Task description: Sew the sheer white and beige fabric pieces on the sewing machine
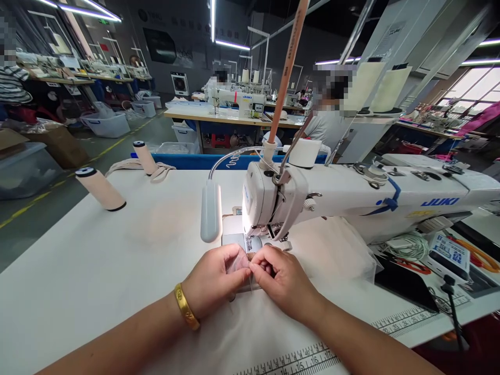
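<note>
Both my left hand (213,276) and right hand (283,278) pinch a small fabric piece (239,263) before the presser foot (250,242); next, I judge, careful feeding.

Your view is bright: ceiling strip lights (84,10) glare overhead, the needle lamp washes out the table (97,260), and edges bend wide-angle

Both hands meet on the white table (97,260) just before the needle of a white sewing machine (351,200). The left hand (213,278), gold bangle (186,307) at its wrist, and the right hand (283,278) pinch a small sheer fabric piece (239,264) between fingertips. Two thread cones (100,188) lie beyond, left.
</note>
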A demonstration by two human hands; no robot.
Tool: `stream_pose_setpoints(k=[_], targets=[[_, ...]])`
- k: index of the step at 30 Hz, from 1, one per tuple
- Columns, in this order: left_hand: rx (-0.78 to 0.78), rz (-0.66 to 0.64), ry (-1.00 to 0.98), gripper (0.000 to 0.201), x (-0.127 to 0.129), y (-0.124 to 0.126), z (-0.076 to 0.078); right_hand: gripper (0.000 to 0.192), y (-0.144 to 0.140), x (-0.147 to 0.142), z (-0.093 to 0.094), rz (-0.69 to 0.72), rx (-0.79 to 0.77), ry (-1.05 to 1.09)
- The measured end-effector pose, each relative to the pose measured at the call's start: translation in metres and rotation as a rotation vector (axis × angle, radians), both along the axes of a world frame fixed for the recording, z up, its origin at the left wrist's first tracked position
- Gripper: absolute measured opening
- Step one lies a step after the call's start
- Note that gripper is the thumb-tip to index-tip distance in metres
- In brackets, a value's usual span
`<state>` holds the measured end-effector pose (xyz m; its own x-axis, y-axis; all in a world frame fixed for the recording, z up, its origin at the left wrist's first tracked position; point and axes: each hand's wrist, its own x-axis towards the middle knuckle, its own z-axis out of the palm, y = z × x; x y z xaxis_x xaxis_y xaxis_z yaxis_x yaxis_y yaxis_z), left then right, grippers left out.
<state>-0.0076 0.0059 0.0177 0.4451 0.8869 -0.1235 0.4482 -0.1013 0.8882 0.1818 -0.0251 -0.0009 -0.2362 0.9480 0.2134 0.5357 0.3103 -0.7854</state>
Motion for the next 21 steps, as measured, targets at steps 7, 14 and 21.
stream_pose_setpoints(k=[7,14,21], targets=[[0.533,0.031,0.3,0.019,0.0,0.003,-0.015,0.023,0.008,-0.005,-0.007,-0.05,0.065,-0.185],[1.03,-0.052,0.332,0.02,-0.001,-0.005,-0.024,0.015,0.011,-0.008,-0.011,-0.12,0.073,-0.266],[0.99,-0.19,0.254,0.028,-0.004,-0.006,-0.027,0.02,0.008,0.0,-0.014,-0.045,0.199,-0.341]])
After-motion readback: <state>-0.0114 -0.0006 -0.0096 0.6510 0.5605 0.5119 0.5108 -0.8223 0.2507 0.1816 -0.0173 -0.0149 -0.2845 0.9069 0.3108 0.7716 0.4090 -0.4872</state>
